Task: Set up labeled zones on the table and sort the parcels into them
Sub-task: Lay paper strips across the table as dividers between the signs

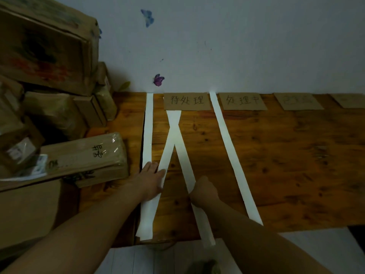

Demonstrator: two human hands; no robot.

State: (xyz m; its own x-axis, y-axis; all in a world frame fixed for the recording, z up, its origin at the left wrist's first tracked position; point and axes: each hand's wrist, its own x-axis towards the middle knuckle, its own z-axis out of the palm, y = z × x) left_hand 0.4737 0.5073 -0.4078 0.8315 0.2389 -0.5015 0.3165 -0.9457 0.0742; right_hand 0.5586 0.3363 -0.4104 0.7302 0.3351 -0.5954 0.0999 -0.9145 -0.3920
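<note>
Several white paper strips lie on the wooden table (276, 155). One straight strip (148, 135) runs along the left; two more cross in an X (174, 135); a fourth strip (229, 155) slants on the right. Cardboard labels with handwriting (186, 101) (242, 101) lie along the wall, with two fainter labels (298, 101) farther right. My left hand (152, 178) presses flat on the left strips, fingers apart. My right hand (204, 191) is closed on the crossed strip running toward the table's front edge. A pile of cardboard parcels (49, 86) stands at the left.
A long flat box (85, 157) lies at the left, just beside my left hand. The wall behind carries butterfly stickers (158, 80). The table's front edge runs near the bottom, with pale floor (158, 260) below.
</note>
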